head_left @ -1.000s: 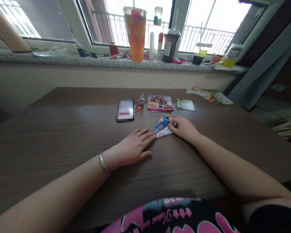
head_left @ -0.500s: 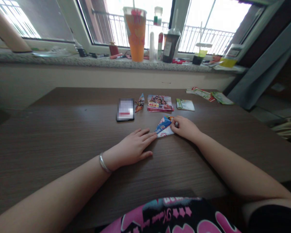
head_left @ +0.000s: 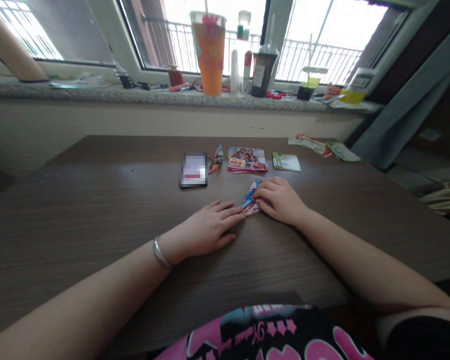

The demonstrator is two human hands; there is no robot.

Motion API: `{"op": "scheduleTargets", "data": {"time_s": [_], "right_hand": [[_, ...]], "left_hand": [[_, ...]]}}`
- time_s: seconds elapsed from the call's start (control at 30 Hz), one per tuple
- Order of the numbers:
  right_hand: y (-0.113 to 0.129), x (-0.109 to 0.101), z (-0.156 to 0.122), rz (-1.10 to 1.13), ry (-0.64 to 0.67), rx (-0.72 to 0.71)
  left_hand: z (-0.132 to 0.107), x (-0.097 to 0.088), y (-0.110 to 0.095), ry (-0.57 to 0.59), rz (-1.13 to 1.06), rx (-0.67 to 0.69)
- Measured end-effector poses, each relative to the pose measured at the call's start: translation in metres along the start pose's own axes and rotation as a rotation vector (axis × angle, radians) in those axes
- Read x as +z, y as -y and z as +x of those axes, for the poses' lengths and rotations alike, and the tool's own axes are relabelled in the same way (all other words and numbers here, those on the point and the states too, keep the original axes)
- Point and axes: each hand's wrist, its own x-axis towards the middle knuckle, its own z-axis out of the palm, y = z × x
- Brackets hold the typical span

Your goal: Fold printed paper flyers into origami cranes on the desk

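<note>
Between my hands lies a folded piece of printed paper (head_left: 249, 196), blue, red and white, flat on the brown table. My left hand (head_left: 204, 227) rests palm down with its fingers spread, and its fingertips touch the paper's left corner. A silver bangle (head_left: 160, 251) circles that wrist. Over the right part of the paper lies my right hand (head_left: 280, 199), fingers slightly bent and pressed down on it, thumb lower and apart. The paper's right side is hidden beneath these fingers.
Along the back of the table (head_left: 135, 220) are a phone-like device (head_left: 193, 170) with a blurred screen, a folded paper piece (head_left: 216, 161), a stack of flyers (head_left: 247, 159), a small pale stack (head_left: 287, 162) and loose leaflets (head_left: 317, 145). Cups and bottles line the windowsill (head_left: 157, 96).
My right hand has brought the paper's right part over to the left and now presses on it. The visible paper is narrower. My left hand has barely shifted.
</note>
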Motion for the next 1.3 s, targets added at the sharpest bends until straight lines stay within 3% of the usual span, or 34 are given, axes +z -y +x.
{"op": "scheduleTargets", "data": {"time_s": [0.07,0.17,0.67,1.3], "right_hand": [[0.006,0.000,0.001,0.019,0.061,-0.134],[0.012,0.003,0.002,0.033,0.071,-0.170],[-0.003,0.015,0.005,0.259,0.080,0.069],[-0.007,0.023,0.009,0.232,0.115,0.150]], "left_hand": [[0.000,0.000,0.000,0.006,0.004,0.002],[0.001,0.000,0.001,0.011,0.002,0.005],[0.003,-0.001,-0.003,-0.012,0.048,-0.014],[0.010,-0.002,-0.010,-0.094,0.100,-0.026]]}}
